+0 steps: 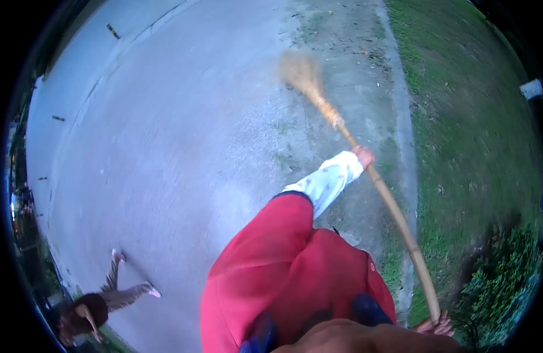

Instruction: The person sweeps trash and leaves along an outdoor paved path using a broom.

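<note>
A long broom [395,209] with a bamboo handle slants from the lower right up to its tan bristle head [302,73], which is blurred over the pavement's edge. My left hand [363,155], below a white patterned sleeve, is closed round the handle a little below the bristles' binding. Near the handle's lower end, at the bottom right, my right hand [436,325] is wrapped round the pole, partly hidden by my body. A red garment [259,265] covers my torso.
Grey pavement [165,129] spreads to the left, with a pale kerb [405,135] and grass [460,135] to the right. At the lower left a person [92,312] walks. A bush [501,282] stands at the lower right. Scattered leaves lie near the kerb's far end.
</note>
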